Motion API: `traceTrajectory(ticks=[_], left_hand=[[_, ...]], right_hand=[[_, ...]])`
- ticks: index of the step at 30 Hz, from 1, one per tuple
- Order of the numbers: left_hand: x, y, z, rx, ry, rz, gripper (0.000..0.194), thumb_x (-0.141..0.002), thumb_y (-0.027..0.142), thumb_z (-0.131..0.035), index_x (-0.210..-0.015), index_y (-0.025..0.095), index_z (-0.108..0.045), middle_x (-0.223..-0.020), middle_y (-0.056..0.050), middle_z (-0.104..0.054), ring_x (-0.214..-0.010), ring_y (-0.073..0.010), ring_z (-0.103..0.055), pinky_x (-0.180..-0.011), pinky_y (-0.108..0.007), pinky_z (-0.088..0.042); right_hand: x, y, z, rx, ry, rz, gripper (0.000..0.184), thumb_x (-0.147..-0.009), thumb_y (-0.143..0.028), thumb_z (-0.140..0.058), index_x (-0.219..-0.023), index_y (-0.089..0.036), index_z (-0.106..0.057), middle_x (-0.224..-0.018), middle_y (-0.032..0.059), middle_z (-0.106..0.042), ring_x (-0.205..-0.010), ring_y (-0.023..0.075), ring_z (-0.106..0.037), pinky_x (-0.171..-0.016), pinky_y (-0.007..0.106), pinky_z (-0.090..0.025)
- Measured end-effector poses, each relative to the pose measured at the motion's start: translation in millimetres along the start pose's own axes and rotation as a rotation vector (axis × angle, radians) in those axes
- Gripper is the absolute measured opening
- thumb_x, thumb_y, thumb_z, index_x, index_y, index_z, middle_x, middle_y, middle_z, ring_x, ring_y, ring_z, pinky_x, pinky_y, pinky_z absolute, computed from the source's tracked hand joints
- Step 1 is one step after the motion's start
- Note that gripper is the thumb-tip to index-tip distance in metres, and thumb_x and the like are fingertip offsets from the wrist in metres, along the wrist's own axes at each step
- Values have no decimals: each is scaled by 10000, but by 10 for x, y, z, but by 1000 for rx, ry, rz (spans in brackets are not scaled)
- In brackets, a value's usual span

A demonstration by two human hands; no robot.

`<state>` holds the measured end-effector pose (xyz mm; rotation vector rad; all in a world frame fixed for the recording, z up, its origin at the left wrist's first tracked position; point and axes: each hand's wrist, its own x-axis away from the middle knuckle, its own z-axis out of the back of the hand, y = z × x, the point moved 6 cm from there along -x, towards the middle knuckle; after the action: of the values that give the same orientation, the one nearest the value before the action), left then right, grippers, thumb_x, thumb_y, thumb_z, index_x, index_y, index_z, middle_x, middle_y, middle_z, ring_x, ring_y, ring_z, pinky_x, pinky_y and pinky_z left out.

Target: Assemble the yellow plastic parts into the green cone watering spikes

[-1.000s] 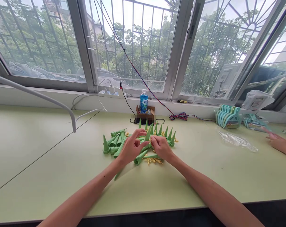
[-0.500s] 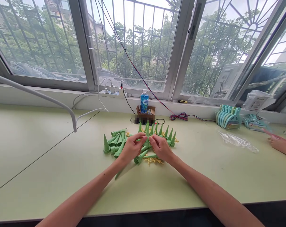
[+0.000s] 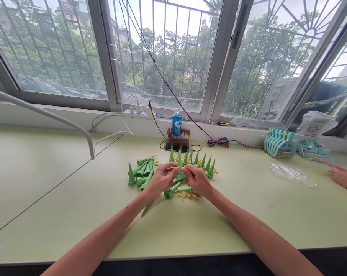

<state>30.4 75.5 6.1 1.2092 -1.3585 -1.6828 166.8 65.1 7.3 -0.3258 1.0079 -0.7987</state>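
My left hand (image 3: pixel 164 178) is closed on an upright green watering spike (image 3: pixel 179 158), thumb against its side. Right beside it my right hand (image 3: pixel 198 179) pinches a small yellow nozzle (image 3: pixel 184 167) at the spike's side; fingers partly hide it. Left of my hands lies a heap of green spikes (image 3: pixel 146 168), with one standing upright (image 3: pixel 131 175) at its edge. Behind and right of my hands a row of spikes (image 3: pixel 208 164) stands tip up, with yellow pieces at their sides. Below my hands are one lying spike (image 3: pixel 169 193) and loose yellow nozzles (image 3: pixel 187 195).
A blue bottle (image 3: pixel 177 124) stands in a small cardboard box (image 3: pixel 185 135) by the window. Right of it lie a coiled cable (image 3: pixel 219 142), pale blue hangers (image 3: pixel 279 143) and a clear plastic bag (image 3: pixel 291 173). Another person's hand (image 3: pixel 341 177) is at far right. A white tube (image 3: pixel 72 123) arches at left.
The view has shifted slightly, so everything sits a little further right. Both hands keep their hold at the upright spike, with hardly any movement.
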Motion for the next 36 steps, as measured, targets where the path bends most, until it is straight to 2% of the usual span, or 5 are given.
traceTrajectory(ticks=[7,11,26,31,36], left_hand=[[-23,-184,0,175,-148,190,369,-803,524,-679,-831,170,-580,-355,116,-349,-278,-24,-234,-313,-151,-165],[-4,-187,-20,235,-152,264,373,-757,501,-733,-807,172,-565,-352,121,-338,-289,-25,-209,-309,-152,-142],[6,17,13,-44,-9,-19,333,-791,486,-686,-858,177,-581,-647,43,-565,-325,-25,-388,-304,-172,-253],[53,72,30,-172,121,-91,254,-806,426,-671,-835,184,-600,-500,74,-449,-358,-52,-411,-342,-172,-310],[43,25,20,-110,124,-86,277,-802,447,-667,-854,189,-583,-616,46,-550,-334,-46,-433,-308,-181,-296]], right_hand=[[16,-69,-7,107,-87,140,354,-1002,-350,-361,-677,-219,-306,-610,-41,-363,-548,111,-278,-556,251,-262],[20,-76,-18,160,-114,159,353,-1005,-366,-335,-683,-221,-321,-611,-33,-385,-545,118,-287,-563,254,-264],[0,3,-32,-33,-2,-85,429,-974,-440,-388,-621,-208,-319,-548,-48,-333,-526,102,-280,-513,251,-233],[-18,27,-63,-160,-28,-137,463,-977,-483,-386,-608,-204,-363,-537,-41,-373,-512,101,-332,-504,248,-265],[-1,73,-81,-170,-26,-162,465,-974,-519,-380,-626,-213,-358,-521,-47,-362,-495,102,-333,-483,245,-265]])
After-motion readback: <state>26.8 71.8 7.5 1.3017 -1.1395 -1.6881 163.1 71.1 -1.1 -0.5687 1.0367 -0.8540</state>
